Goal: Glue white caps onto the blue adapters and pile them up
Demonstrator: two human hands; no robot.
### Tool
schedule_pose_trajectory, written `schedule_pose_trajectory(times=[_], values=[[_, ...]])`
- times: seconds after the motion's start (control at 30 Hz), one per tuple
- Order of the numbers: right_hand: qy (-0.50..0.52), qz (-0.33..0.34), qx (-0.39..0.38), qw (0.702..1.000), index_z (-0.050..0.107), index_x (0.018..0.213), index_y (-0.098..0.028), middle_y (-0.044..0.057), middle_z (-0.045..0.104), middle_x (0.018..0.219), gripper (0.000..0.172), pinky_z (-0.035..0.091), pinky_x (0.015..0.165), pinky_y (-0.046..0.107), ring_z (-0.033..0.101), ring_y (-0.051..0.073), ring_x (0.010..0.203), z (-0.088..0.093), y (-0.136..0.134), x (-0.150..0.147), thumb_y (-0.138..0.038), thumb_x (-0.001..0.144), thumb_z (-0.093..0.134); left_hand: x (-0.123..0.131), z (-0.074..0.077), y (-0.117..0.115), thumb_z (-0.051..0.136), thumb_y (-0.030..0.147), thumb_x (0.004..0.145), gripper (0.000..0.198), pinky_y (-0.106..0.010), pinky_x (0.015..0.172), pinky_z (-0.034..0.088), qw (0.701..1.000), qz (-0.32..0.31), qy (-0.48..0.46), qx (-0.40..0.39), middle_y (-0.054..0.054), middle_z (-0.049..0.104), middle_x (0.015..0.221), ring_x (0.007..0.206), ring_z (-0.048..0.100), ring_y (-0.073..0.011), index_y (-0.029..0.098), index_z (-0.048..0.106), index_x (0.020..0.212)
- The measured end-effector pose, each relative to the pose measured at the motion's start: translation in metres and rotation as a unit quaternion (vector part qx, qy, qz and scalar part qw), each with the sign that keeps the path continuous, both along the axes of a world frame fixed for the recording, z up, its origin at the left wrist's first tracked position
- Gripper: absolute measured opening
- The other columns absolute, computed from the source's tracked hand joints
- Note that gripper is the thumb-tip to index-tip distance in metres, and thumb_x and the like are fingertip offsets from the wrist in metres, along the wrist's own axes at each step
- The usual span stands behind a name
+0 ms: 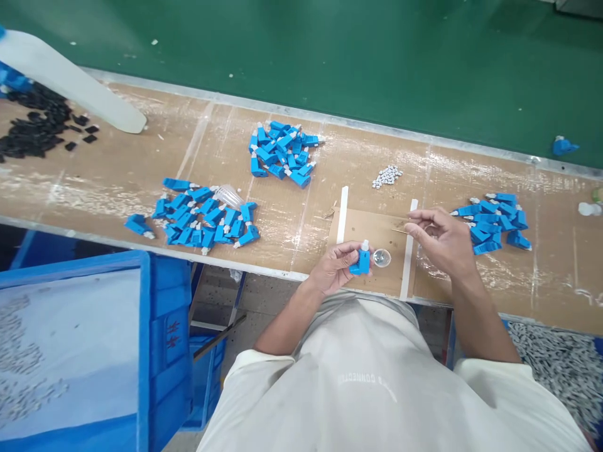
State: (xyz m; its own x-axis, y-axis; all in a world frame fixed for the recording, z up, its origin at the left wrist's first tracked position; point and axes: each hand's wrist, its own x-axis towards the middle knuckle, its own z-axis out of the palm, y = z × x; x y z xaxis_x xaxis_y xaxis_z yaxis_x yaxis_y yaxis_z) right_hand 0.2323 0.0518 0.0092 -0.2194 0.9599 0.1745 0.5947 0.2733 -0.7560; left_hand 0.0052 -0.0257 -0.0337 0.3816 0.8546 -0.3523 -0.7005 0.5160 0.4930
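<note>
My left hand [335, 267] is closed round a small blue connector with a white tip [362, 258], held upright over a brown cardboard pad [372, 235]. A little clear round dish [381, 257] sits just right of that connector. My right hand [440, 238] hovers at the pad's right edge with its fingers pinched on a thin stick [400, 230]. A small heap of white ferrules [387, 176] lies beyond the pad.
Piles of blue connectors lie at the right [494, 220], at the centre back [281, 152] and at the left [202, 216]. Black parts [35, 129] and a white scoop [70, 78] sit far left. Blue crates [75, 351] stand below the bench's edge.
</note>
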Motion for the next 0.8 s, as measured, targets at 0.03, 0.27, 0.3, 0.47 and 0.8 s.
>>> schedule_pose_trajectory(times=[0.03, 0.27, 0.3, 0.47, 0.8], values=[[-0.019, -0.001, 0.010, 1.000, 0.077, 0.098, -0.022, 0.005, 0.075, 0.088, 0.018, 0.055, 0.062, 0.033, 0.067, 0.019, 0.071, 0.000, 0.010, 0.002, -0.036, 0.086, 0.075, 0.000, -0.001, 0.000, 0.095, 0.045, 0.062, 0.048, -0.030, 0.064, 0.057, 1.000, 0.003, -0.002, -0.001, -0.010, 0.075, 0.086, 0.081, 0.074, -0.0234, 0.012, 0.075, 0.090], [-0.141, 0.039, 0.055, 0.988, 0.077, 0.089, -0.021, 0.007, 0.078, 0.090, 0.014, 0.053, 0.073, 0.039, 0.069, 0.025, 0.079, -0.014, 0.077, -0.008, -0.020, 0.086, 0.064, -0.007, -0.002, 0.001, 0.094, 0.042, 0.065, 0.048, -0.030, 0.067, 0.056, 0.999, 0.026, -0.020, -0.001, -0.011, 0.076, 0.083, 0.084, 0.075, -0.0257, 0.012, 0.075, 0.096], [-0.157, 0.043, 0.052, 0.985, 0.077, 0.089, -0.021, 0.008, 0.078, 0.091, 0.015, 0.053, 0.075, 0.040, 0.069, 0.026, 0.080, -0.015, 0.083, -0.010, -0.020, 0.086, 0.063, -0.008, 0.000, 0.001, 0.094, 0.041, 0.065, 0.047, -0.029, 0.067, 0.056, 0.999, 0.032, -0.021, -0.001, -0.011, 0.076, 0.083, 0.084, 0.075, -0.0254, 0.012, 0.075, 0.096], [-0.245, 0.048, -0.003, 0.968, 0.077, 0.083, -0.021, 0.008, 0.077, 0.088, 0.014, 0.048, 0.071, 0.037, 0.067, 0.025, 0.078, -0.005, 0.092, -0.009, -0.026, 0.086, 0.063, -0.016, 0.001, 0.003, 0.095, 0.037, 0.063, 0.045, -0.028, 0.068, 0.056, 0.998, 0.062, -0.023, -0.010, -0.009, 0.075, 0.083, 0.087, 0.075, -0.0248, 0.013, 0.075, 0.095], [-0.418, -0.250, 0.001, 0.873, 0.071, 0.122, -0.007, 0.029, 0.063, 0.128, 0.040, 0.043, 0.080, 0.041, 0.061, 0.033, 0.110, 0.040, 0.194, 0.118, -0.033, 0.092, 0.062, -0.014, -0.007, -0.007, 0.094, 0.038, 0.065, 0.044, -0.031, 0.071, 0.059, 0.996, 0.083, -0.014, -0.034, -0.008, 0.075, 0.085, 0.088, 0.074, -0.0247, 0.015, 0.075, 0.096]])
